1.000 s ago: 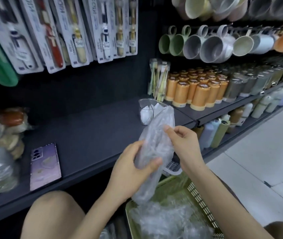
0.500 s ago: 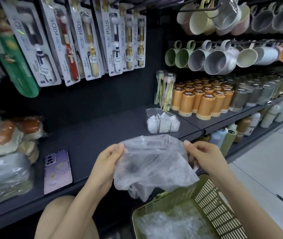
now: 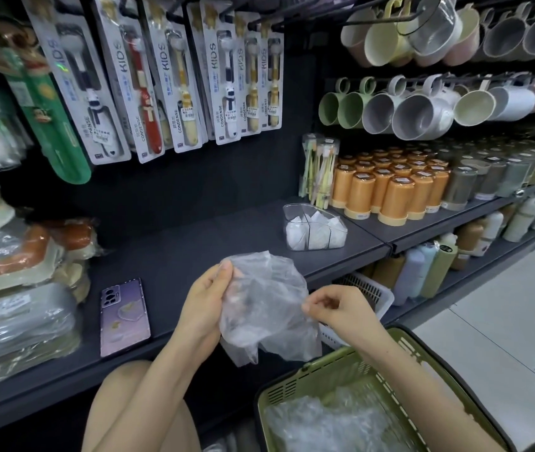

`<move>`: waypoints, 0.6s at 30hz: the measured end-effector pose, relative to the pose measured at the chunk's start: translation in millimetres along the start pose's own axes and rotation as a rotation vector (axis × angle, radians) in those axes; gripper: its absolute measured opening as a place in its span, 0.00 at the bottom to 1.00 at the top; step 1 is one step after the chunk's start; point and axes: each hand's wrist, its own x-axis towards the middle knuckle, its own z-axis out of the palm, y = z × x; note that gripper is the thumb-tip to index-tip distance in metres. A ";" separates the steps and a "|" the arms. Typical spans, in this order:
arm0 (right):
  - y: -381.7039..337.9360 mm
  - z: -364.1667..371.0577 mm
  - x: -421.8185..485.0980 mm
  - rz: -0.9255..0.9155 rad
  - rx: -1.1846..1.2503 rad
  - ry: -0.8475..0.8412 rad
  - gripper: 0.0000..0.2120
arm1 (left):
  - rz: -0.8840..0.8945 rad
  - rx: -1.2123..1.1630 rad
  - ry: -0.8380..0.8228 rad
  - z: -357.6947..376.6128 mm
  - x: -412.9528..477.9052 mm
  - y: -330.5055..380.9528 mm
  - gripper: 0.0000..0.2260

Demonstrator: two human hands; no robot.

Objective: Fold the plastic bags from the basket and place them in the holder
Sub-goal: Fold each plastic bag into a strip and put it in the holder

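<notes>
A crumpled clear plastic bag (image 3: pixel 266 301) hangs in front of the dark shelf. My left hand (image 3: pixel 206 301) holds its left side, thumb at the top corner. My right hand (image 3: pixel 338 309) pinches its right edge. Below, at the lower right, a green slotted basket (image 3: pixel 295 384) holds more clear bags (image 3: pixel 328 422). On the shelf behind stands a clear plastic holder (image 3: pixel 315 228) with several folded white bags in its compartments.
A purple phone (image 3: pixel 124 316) lies on the dark shelf (image 3: pixel 175 256) at the left. Wrapped goods crowd the far left. Orange cups (image 3: pixel 387 187), hanging mugs and toothbrush packs fill the shelves behind. A white basket (image 3: pixel 369 288) sits under the shelf edge; my knee (image 3: pixel 122 412) is below.
The bag was stretched wide between both hands; now it is gathered narrower, with my right hand lower and closer to my left. The camera has tilted up slightly.
</notes>
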 end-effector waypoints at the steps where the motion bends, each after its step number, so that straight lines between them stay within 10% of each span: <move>1: 0.7 0.6 1.0 -0.008 0.014 0.005 0.05 | 0.000 -0.004 0.006 -3.0 0.4 0.0 0.15; 8: -5.3 -16.4 6.2 -0.221 -0.107 0.030 0.09 | -0.063 0.173 0.062 -35.5 8.4 6.2 0.11; 11: -19.6 -24.1 5.2 -0.331 -0.255 -0.073 0.10 | 0.379 0.740 0.215 -42.4 6.3 15.4 0.27; 14: -38.8 -26.6 5.8 -0.406 -0.294 -0.141 0.09 | 0.788 1.116 -0.051 -22.3 1.3 27.3 0.23; 18: -52.8 -36.1 6.6 -0.420 -0.229 -0.166 0.07 | 0.804 1.137 -0.307 -7.6 7.6 16.9 0.21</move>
